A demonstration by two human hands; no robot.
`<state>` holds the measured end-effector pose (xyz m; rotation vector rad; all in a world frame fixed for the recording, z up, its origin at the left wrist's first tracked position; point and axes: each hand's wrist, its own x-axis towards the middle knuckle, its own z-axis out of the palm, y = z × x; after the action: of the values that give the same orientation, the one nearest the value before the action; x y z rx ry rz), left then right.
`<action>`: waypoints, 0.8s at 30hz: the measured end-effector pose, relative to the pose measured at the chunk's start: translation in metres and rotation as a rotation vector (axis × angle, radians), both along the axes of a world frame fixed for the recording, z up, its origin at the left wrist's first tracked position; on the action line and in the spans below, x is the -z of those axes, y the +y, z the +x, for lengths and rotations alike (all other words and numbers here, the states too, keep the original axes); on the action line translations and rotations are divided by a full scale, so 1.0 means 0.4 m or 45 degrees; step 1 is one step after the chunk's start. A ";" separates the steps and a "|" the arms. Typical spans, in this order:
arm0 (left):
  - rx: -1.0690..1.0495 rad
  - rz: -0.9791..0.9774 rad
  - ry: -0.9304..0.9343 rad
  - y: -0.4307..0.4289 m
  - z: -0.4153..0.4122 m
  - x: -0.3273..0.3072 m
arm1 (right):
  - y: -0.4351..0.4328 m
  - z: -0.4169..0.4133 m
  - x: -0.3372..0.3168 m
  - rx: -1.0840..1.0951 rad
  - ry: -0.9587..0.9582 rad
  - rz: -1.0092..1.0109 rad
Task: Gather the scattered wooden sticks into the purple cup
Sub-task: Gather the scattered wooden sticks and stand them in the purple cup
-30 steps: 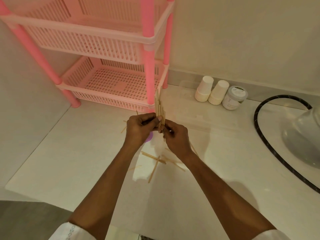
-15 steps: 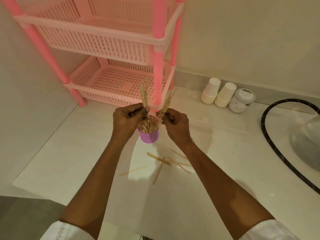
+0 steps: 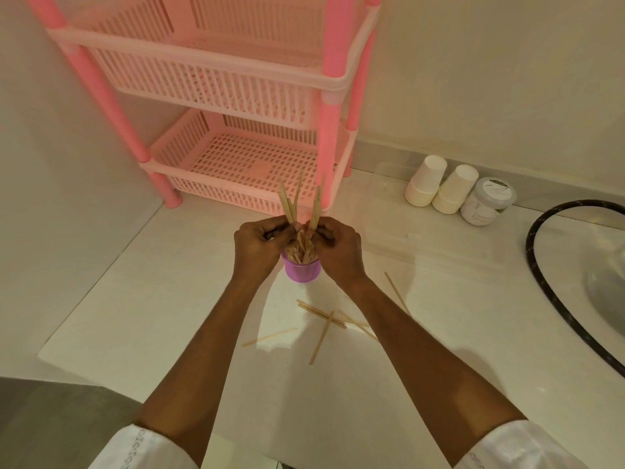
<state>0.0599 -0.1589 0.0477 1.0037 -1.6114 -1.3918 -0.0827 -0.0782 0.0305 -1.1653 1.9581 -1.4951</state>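
Fingers: both sets are curled and pinched on wooden sticks over the cup mouth; left hand (image 3: pixel 258 247) grips a small bunch (image 3: pixel 287 204) that leans far-left, right hand (image 3: pixel 338 247) grips another bunch (image 3: pixel 317 206) that stands nearly upright.
Head view, cup: the purple cup (image 3: pixel 302 270) stands on the white counter (image 3: pixel 142 299), directly beneath and between the two hands, its mouth partly hidden by the knuckles.
Head view, cup contents: many stick ends crowd the opening; how deep the held sticks already sit I cannot tell.
Head view, loose sticks: a crossed cluster (image 3: pixel 324 316) lies flat on the counter near of the cup; one single stick (image 3: pixel 269 336) lies to the near left, another (image 3: pixel 395 292) runs along the right forearm.
Key relation: the cup lies straight below the fingers, and the held sticks' long axes point up and away, so by my judgement lowering and letting go is what finishes this load.
Next reach: the remaining sticks lie near of the cup, roughly between the forearms; the right hand looks closer to most of them.
Surroundings: a pink rack (image 3: pixel 243 157) stands just beyond the cup, paper cups (image 3: pixel 439 191) far right.
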 end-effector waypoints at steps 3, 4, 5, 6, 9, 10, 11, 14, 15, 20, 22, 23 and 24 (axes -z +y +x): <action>-0.007 -0.026 -0.061 0.005 -0.004 0.009 | 0.003 -0.005 -0.010 -0.076 -0.042 0.016; -0.013 -0.044 -0.089 0.008 -0.006 0.011 | 0.005 -0.006 -0.013 -0.090 -0.047 0.007; -0.020 -0.064 -0.118 0.011 -0.009 0.013 | 0.007 -0.006 -0.015 -0.095 -0.060 -0.012; -0.027 -0.080 -0.147 0.014 -0.011 0.016 | 0.010 -0.007 -0.016 -0.089 -0.088 -0.039; -0.046 -0.140 -0.226 0.022 -0.016 0.023 | 0.013 -0.008 -0.022 -0.051 -0.141 -0.121; -0.056 -0.189 -0.263 0.023 -0.017 0.028 | 0.013 -0.007 -0.026 -0.046 -0.142 -0.136; -0.073 -0.238 -0.297 0.025 -0.017 0.033 | 0.011 -0.007 -0.030 -0.043 -0.140 -0.145; -0.152 -0.285 -0.371 0.033 -0.017 0.044 | 0.005 -0.006 -0.046 -0.046 -0.107 -0.181; -0.167 -0.284 -0.391 0.034 -0.018 0.046 | 0.003 -0.006 -0.051 -0.050 -0.091 -0.203; -0.145 -0.376 -0.450 0.032 -0.022 0.042 | -0.011 0.002 -0.085 -0.037 -0.072 -0.323; -0.115 -0.457 -0.484 0.029 -0.023 0.038 | -0.019 0.007 -0.095 -0.042 -0.039 -0.330; -0.100 -0.493 -0.510 0.026 -0.023 0.037 | -0.022 0.008 -0.098 -0.050 -0.009 -0.324; -0.088 -0.520 -0.535 0.024 -0.023 0.036 | -0.025 0.008 -0.097 -0.056 0.029 -0.312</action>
<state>0.0505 -0.1494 0.0333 1.1333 -2.0379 -0.7844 -0.0794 -0.0881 0.0695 -1.3211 1.7876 -1.7429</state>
